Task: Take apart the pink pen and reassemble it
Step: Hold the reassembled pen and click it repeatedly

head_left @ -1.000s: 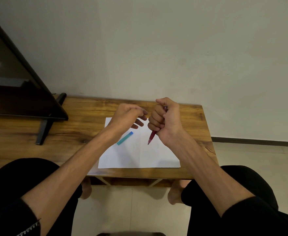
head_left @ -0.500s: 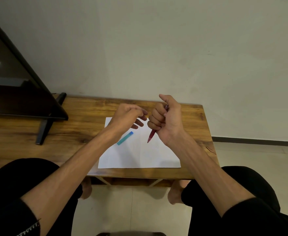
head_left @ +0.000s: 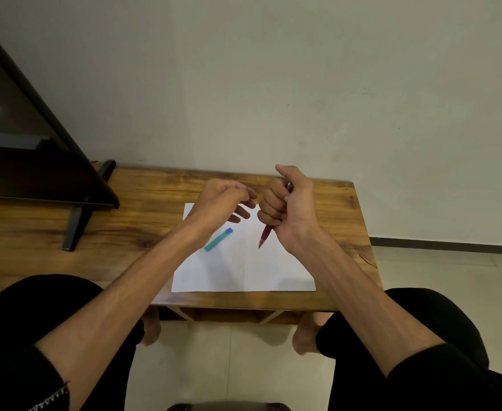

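The right hand (head_left: 291, 209) fists its fingers (head_left: 269, 203) around the pink pen (head_left: 265, 236) above the paper (head_left: 244, 268); left hand (head_left: 220, 203) fingers curl loosely, holding nothing visible.

Your right hand (head_left: 288, 209) is fisted with thumb raised above the white paper (head_left: 244, 271), your left hand (head_left: 220, 200) loosely curled just beside it, forearms converging.

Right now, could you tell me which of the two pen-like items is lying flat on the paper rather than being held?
The teal piece lies flat on the paper, untouched. The pink pen is in the right hand, its tip pointing down.
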